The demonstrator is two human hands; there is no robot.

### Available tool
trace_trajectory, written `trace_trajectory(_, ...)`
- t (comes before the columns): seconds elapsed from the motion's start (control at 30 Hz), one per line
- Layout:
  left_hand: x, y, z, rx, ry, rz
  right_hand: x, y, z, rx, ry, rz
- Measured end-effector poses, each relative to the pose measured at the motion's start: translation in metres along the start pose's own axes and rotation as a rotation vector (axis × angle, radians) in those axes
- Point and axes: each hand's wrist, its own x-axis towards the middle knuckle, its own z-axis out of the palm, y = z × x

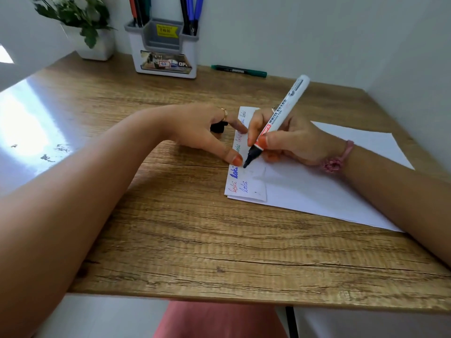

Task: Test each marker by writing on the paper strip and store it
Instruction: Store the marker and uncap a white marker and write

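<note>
A brown wooden table stands in a corner between plain white walls. Bright light shines on a glossy white top beside it. A white plant pot sits at the back.

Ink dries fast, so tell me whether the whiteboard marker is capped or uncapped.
Uncapped: the whiteboard marker in the right hand shows its bare black tip at the paper strip.

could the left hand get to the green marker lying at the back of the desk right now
Probably not at once. The left hand is pinning the paper strip and holding a black cap. The desk between it and the green marker looks bare.
</note>
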Motion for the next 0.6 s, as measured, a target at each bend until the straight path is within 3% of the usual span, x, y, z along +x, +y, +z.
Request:
trace_trajectory(0.13, 0.000, 0.000, 0.000, -0.015, -0.019, 0.003, -0.003, 0.001, -0.005, 0.025, -0.016, -0.005)
trace_trajectory(0.33, 0.000, 0.000, 0.001, 0.010, -0.006, -0.031, -0.007, -0.001, 0.000, -0.140, 0.069, -0.035)
trace_trajectory(0.6, -0.001, 0.003, 0.001, -0.006, -0.019, -0.052, -0.007, 0.002, 0.005, -0.316, 0.013, -0.042)
